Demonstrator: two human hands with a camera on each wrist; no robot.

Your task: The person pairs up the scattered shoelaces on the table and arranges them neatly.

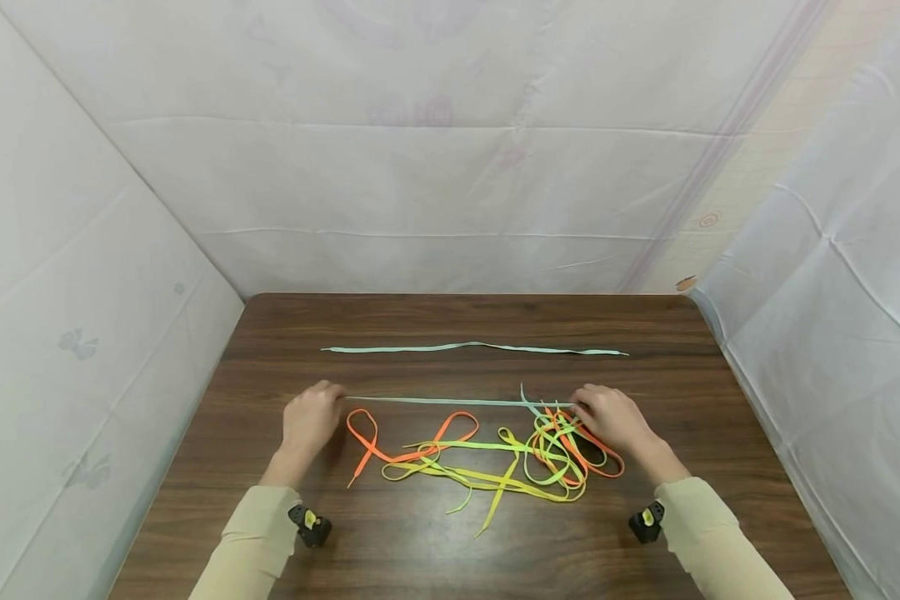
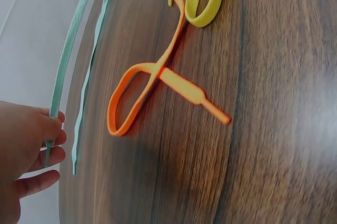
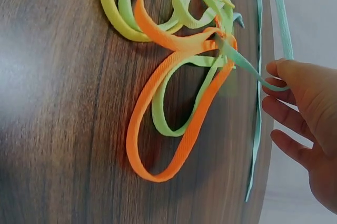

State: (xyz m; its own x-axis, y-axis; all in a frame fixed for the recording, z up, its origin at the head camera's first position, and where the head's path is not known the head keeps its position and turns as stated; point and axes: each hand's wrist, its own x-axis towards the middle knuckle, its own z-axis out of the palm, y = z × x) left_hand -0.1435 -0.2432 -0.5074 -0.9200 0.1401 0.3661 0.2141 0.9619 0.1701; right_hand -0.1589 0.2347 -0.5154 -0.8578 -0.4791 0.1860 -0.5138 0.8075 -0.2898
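A mint-green shoelace [image 1: 450,402] stretches nearly straight between both hands, above the table. My left hand [image 1: 313,417] pinches it close to its tip, which pokes out below the fingers in the left wrist view. With thumb and forefinger, my right hand [image 1: 611,414] pinches the same lace farther along; past the fingers its slack part [image 3: 247,66] runs down into a tangle. That tangle holds an orange shoelace [image 3: 184,134], a yellow shoelace [image 1: 502,492] and a lime-green shoelace [image 1: 480,446]. It lies in front of the hands, its densest loops beside the right hand.
Farther back, another mint-green shoelace [image 1: 397,349] lies nearly straight across the dark wood table [image 1: 435,558]. White sheeting [image 1: 420,183] hangs behind the table and along both sides. Each wrist wears a small black camera, the left one [image 1: 310,527] beside the cuff.
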